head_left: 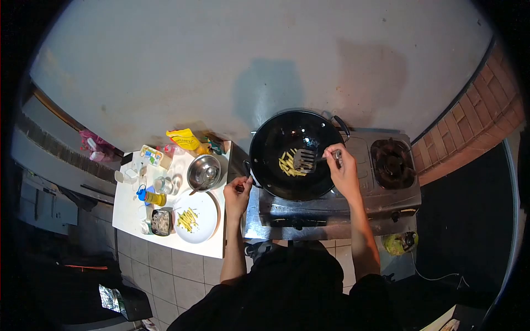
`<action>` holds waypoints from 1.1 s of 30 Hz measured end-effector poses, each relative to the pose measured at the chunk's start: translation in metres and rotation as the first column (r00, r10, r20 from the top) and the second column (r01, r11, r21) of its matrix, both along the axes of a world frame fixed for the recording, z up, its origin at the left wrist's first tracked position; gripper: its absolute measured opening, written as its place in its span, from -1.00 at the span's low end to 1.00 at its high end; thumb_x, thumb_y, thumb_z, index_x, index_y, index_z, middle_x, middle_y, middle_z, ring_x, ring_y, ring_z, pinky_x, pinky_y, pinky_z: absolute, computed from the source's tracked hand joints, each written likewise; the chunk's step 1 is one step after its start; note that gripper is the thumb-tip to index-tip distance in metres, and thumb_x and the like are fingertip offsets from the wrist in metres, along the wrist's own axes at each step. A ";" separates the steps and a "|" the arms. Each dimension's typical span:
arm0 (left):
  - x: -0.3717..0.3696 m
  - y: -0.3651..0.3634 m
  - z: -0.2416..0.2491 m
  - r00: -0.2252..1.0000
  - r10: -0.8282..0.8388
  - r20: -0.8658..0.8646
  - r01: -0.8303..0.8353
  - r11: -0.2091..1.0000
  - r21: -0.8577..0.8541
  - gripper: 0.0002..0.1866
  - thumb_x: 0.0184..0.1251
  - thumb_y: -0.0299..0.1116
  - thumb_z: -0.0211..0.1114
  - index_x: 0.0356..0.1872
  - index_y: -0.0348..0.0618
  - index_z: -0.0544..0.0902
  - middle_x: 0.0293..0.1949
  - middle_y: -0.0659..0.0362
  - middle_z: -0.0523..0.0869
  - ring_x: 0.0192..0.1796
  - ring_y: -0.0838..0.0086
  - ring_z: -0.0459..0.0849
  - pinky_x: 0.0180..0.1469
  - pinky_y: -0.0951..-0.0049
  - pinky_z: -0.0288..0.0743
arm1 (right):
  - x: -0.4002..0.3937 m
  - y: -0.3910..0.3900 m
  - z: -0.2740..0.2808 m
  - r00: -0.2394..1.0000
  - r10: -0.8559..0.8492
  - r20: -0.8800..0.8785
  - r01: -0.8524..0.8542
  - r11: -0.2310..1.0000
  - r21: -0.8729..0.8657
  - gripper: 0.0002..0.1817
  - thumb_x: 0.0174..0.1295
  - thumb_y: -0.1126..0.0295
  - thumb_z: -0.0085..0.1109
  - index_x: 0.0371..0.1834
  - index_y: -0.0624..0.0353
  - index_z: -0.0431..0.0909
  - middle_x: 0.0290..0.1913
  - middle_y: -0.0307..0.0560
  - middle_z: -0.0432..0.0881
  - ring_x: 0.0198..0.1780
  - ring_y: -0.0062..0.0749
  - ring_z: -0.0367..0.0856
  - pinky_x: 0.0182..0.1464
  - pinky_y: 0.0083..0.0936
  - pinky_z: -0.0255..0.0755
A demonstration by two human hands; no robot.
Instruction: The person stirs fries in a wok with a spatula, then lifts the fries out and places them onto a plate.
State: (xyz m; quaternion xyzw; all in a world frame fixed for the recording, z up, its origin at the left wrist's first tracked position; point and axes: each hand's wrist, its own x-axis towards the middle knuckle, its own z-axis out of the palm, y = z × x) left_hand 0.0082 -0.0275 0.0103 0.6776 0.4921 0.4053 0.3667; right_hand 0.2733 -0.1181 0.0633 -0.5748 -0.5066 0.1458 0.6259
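Note:
A black wok [270, 171] sits on the left side of the stove. Pale yellow-green strips of food [288, 164] lie in a small heap at its bottom. My right hand [343, 170] is closed round the handle of a slotted spatula [305, 160], whose head rests among the strips. At the wok's left side, my left hand [237, 196] is closed with its fingertips on the loop handle [253, 175]. Beside that hand, a white plate [205, 229] carries more of the same strips.
Left of the stove, a white table [212, 251] holds a steel bowl [197, 167], a yellow oil bottle [154, 198], a dark-rimmed container [161, 222], jars and a yellow packet [185, 139]. A second burner [391, 164] is at the right, near a brick edge [461, 129]. The wall rises behind.

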 end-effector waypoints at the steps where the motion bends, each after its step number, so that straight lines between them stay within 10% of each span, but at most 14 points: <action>1: 0.000 0.000 -0.001 1.000 -0.004 -0.002 0.004 1.000 0.006 -0.77 0.22 -0.34 0.32 -0.40 -0.38 0.62 -0.66 0.33 0.47 -0.58 0.74 0.32 -0.52 0.66 0.22 | 0.001 0.001 -0.005 1.000 -0.015 0.016 0.015 1.000 -0.020 -0.94 0.24 0.53 0.08 -0.35 0.26 0.42 -0.56 -0.24 0.38 -0.52 -0.72 0.28 -0.50 -0.67 0.17; 33: -0.002 0.004 -0.010 1.000 0.000 0.015 0.000 1.000 -0.013 -0.75 0.21 -0.34 0.33 -0.39 -0.41 0.62 -0.67 0.26 0.52 -0.57 0.70 0.40 -0.49 0.63 0.31 | -0.018 0.013 0.004 0.991 0.068 0.114 -0.058 0.995 -0.082 -0.93 0.18 0.55 0.13 -0.36 0.30 0.44 -0.48 -0.07 0.53 -0.57 -0.51 0.43 -0.50 -0.58 0.29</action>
